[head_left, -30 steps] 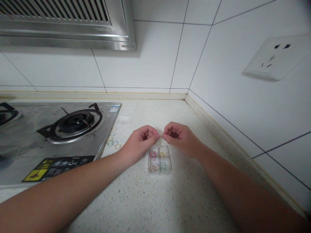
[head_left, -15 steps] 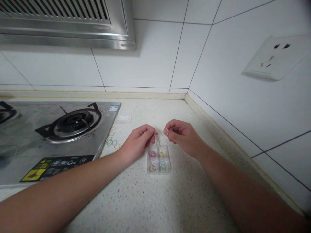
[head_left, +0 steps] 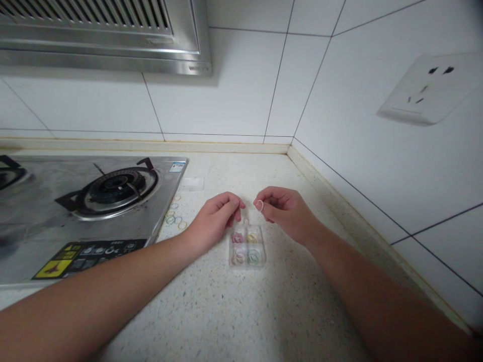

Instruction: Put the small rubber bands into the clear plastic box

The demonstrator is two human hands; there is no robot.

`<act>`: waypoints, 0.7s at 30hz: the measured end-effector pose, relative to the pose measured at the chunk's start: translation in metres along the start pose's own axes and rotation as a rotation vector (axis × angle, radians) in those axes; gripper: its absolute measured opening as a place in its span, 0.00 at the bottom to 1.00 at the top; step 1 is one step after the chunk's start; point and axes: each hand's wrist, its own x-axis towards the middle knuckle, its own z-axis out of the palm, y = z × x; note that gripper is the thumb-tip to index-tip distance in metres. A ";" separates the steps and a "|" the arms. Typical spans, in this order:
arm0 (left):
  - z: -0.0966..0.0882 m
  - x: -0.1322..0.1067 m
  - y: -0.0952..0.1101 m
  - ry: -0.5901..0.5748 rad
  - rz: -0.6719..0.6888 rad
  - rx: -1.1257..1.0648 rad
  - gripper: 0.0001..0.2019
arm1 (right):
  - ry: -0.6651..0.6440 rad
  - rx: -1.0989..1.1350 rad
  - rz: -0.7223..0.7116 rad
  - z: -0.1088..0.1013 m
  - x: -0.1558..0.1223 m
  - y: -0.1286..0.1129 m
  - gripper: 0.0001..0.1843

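A small clear compartment box (head_left: 247,247) lies on the speckled counter, with coloured rubber bands coiled in its cells. My right hand (head_left: 283,208) hovers just above the box's far right corner, pinching a small white rubber band (head_left: 258,205) between thumb and forefinger. My left hand (head_left: 216,218) rests at the box's far left corner, fingers curled loosely, nothing visible in them. The two hands are a short gap apart.
Several loose coloured rubber bands (head_left: 175,218) lie beside the steel gas hob (head_left: 90,211) at the left. A clear lid (head_left: 192,183) lies further back. Tiled walls meet in a corner behind; a wall socket (head_left: 430,90) is at right, a range hood (head_left: 101,35) above left.
One second ago both hands pinched the band together over the box. They have drawn apart; the right hand now holds the white band alone and the left has let go.
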 end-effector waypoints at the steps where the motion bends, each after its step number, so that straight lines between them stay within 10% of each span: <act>1: 0.000 0.000 0.000 -0.002 0.000 0.001 0.12 | 0.000 -0.003 0.001 0.000 0.000 0.000 0.11; 21: 0.000 -0.001 0.002 -0.012 -0.004 0.022 0.11 | -0.005 -0.028 -0.022 0.001 -0.001 -0.002 0.11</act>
